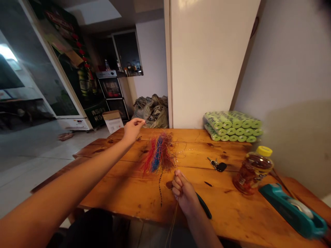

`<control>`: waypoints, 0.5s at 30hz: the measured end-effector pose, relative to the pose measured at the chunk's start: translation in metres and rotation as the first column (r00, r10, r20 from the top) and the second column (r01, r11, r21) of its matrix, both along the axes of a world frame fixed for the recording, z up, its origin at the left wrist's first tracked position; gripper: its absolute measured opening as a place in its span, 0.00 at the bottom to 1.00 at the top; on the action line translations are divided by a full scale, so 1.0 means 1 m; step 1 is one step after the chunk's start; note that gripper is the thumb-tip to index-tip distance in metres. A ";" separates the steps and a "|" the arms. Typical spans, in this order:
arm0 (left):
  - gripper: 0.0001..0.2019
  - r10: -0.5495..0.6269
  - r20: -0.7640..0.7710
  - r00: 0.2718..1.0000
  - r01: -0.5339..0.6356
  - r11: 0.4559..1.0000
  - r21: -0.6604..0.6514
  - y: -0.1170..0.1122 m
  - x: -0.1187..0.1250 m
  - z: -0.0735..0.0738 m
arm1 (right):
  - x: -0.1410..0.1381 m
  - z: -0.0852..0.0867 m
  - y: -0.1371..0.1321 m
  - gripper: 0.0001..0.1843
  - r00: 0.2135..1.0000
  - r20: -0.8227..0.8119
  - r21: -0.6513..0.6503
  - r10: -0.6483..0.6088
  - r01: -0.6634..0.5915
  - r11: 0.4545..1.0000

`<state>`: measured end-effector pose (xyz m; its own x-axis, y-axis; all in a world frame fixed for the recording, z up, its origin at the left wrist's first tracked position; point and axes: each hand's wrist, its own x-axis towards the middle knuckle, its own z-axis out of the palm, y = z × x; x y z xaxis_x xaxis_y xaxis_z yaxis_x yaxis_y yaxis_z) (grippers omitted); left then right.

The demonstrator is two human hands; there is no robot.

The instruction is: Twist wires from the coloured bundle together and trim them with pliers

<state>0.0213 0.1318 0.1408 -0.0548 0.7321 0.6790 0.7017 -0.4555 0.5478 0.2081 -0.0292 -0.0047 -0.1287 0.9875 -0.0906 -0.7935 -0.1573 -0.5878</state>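
The right hand (184, 192) hides part of a green handle (204, 206). Below that hand, the threads (173, 222) run out past the bottom edge. Whether the left hand (132, 131) pinches anything is too fine to tell. The dispenser (287, 209) is blurred.

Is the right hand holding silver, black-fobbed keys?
No, the right hand grips thin yellowish threads; the keys lie on a wooden table.

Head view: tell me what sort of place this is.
Probably a small restaurant or eatery, judging by the Tsingtao-branded drinks cooler, the dark-fronted, two-door cabinet beyond it, and the plank-topped wooden table in front.
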 end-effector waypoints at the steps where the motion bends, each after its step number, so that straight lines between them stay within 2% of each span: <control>1: 0.11 -0.024 0.101 0.995 0.020 0.999 0.039 -0.006 0.000 0.009 | 0.000 0.000 0.000 0.20 1.000 0.007 0.019 -0.007 0.007 1.000; 2: 0.10 -0.076 0.243 0.967 0.055 0.994 0.092 -0.013 0.001 0.018 | 0.000 0.000 -0.001 0.20 1.000 0.014 0.039 -0.013 0.012 0.999; 3: 0.10 -0.150 0.383 0.912 0.097 0.983 0.154 -0.023 0.002 0.026 | 0.000 0.000 -0.001 0.19 1.000 0.022 0.055 -0.016 0.015 0.998; 5: 0.09 -0.276 0.563 0.779 0.176 0.958 0.227 -0.049 0.006 0.034 | 0.001 0.001 -0.002 0.18 0.999 0.028 0.076 -0.030 0.028 0.997; 7: 0.08 -0.348 0.619 0.704 0.344 0.930 0.132 -0.081 0.014 0.029 | 0.000 0.002 -0.003 0.17 0.998 0.034 0.085 -0.061 0.058 0.995; 9: 0.07 -0.353 0.600 0.718 0.517 0.847 -0.121 -0.113 0.023 0.009 | -0.001 0.003 -0.004 0.16 0.994 0.058 0.095 -0.097 0.091 0.991; 11: 0.08 -0.293 0.645 0.706 0.594 0.741 -0.313 -0.141 0.033 -0.019 | -0.004 0.003 -0.005 0.15 0.985 0.101 0.108 -0.137 0.126 0.986; 13: 0.09 -0.206 0.708 0.676 0.622 0.674 -0.398 -0.162 0.042 -0.048 | -0.007 0.002 -0.007 0.16 0.967 0.161 0.133 -0.197 0.176 0.975; 15: 0.09 -0.155 0.738 0.656 0.632 0.648 -0.426 -0.175 0.050 -0.071 | -0.010 0.001 -0.010 0.17 0.934 0.236 0.171 -0.268 0.231 0.958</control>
